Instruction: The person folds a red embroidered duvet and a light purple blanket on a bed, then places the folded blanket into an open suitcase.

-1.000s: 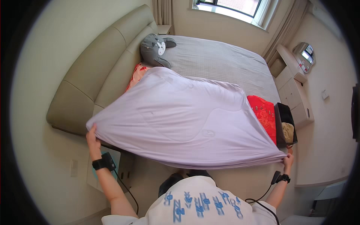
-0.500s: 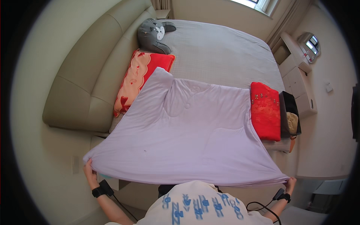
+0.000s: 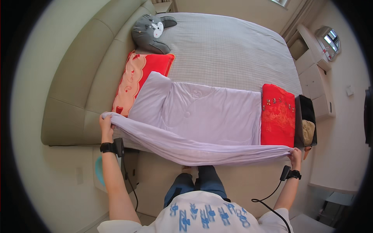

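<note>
A thin lavender blanket (image 3: 217,112) lies over the near side of the bed, its near edge lifted and sagging in folds between my hands. My left hand (image 3: 105,123) is closed on its left corner, close to the headboard and the red-and-pink pillow (image 3: 132,83). The opposite corner is in my right hand (image 3: 295,156), closed just below the folded red cloth (image 3: 277,116) with metallic ornaments. The blanket's upper left part is bunched and rests against the pillow. Black bands with cabled devices circle both wrists.
The bed (image 3: 229,50) has a grey checked sheet and a padded headboard (image 3: 81,73). A grey animal cushion (image 3: 151,34) leans at its head. Right of the red cloth stands a dark box (image 3: 305,120) holding black and beige items. A nightstand with something teal (image 3: 99,171) is at lower left.
Both hands have moved up toward the bed, the left also rightward, bringing the blanket's near edge with them. The stretched fabric has slackened into folds, showing my legs and the nightstand.
</note>
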{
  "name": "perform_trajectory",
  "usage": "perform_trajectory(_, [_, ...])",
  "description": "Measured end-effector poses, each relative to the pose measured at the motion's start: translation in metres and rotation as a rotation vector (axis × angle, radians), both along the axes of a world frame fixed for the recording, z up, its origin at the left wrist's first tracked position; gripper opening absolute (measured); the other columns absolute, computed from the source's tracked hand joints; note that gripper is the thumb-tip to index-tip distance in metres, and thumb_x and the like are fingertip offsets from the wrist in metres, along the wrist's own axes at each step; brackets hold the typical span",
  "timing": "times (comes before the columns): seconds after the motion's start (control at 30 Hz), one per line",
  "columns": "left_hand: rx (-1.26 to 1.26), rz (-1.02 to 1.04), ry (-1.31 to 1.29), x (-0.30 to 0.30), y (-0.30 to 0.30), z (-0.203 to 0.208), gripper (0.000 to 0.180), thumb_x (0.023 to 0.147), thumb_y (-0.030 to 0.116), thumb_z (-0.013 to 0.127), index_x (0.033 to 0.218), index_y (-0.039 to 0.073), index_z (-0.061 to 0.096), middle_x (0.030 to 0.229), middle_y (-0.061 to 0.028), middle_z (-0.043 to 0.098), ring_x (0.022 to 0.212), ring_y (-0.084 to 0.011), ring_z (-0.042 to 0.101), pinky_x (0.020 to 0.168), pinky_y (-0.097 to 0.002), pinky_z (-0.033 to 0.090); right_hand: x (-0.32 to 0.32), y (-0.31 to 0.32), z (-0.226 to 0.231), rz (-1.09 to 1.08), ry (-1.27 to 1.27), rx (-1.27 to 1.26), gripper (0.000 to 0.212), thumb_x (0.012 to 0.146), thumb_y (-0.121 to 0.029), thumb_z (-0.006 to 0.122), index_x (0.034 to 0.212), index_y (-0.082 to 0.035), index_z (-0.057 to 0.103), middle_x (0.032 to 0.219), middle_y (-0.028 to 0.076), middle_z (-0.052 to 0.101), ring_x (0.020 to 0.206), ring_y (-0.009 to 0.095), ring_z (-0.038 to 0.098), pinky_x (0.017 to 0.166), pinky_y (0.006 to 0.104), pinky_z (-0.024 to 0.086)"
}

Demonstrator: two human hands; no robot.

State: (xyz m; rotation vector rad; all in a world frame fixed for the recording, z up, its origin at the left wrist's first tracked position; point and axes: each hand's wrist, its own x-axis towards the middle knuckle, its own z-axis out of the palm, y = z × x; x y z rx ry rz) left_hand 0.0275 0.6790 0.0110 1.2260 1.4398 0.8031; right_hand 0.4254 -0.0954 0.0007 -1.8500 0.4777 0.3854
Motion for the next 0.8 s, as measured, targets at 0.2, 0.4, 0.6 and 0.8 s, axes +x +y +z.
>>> perform_trajectory(0.2, [-0.019, 0.114, -0.035, 0.111, 0.035, -0.026, 0.033, 0.067, 0.004, 0.052, 0.099, 0.009, 0.046, 0.085, -0.009, 0.054, 0.067, -0.0206, 0.056, 0.047, -0.0316, 0.048, 0.114, 0.024, -0.038, -0.021, -0.035, 0.139, 0.008, 0.065, 0.002, 0.044, 0.062, -0.006, 0.047, 0.064, 0.002, 0.046, 0.06, 0.014, 0.049, 0.057, 0.0299, 0.051])
perform_trajectory(0.4, [-0.022, 0.137, 0.026, 0.21, 0.075, -0.059, 0.04, 0.067, 0.004, 0.054, 0.105, 0.008, 0.042, 0.086, -0.0104, 0.055, 0.068, -0.0209, 0.057, 0.049, -0.0335, 0.05, 0.228, 0.067, -0.093, -0.082, -0.045, 0.179, 0.008, 0.065, 0.004, 0.044, 0.065, -0.001, 0.05, 0.069, 0.007, 0.052, 0.065, 0.019, 0.054, 0.058, 0.0328, 0.054])
perform_trajectory(0.6, [0.021, 0.117, 0.04, 0.302, 0.096, -0.11, 0.044, 0.069, 0.005, 0.057, 0.109, 0.007, 0.037, 0.092, -0.012, 0.054, 0.074, -0.0207, 0.058, 0.052, -0.0344, 0.051, 0.328, 0.118, -0.176, -0.213, -0.084, 0.225, 0.011, 0.07, 0.003, 0.05, 0.08, 0.006, 0.053, 0.08, 0.012, 0.058, 0.074, 0.026, 0.06, 0.068, 0.0364, 0.054])
perform_trajectory(0.8, [-0.032, -0.127, -0.205, 0.298, 0.136, -0.199, 0.068, 0.073, 0.009, 0.061, 0.13, 0.007, 0.025, 0.116, -0.0174, 0.045, 0.097, -0.0268, 0.052, 0.081, -0.0399, 0.046, 0.267, 0.259, -0.277, 0.029, -0.081, 0.261, 0.038, 0.08, -0.008, 0.055, 0.116, -0.007, 0.041, 0.102, 0.008, 0.051, 0.087, 0.019, 0.054, 0.073, 0.0257, 0.045])
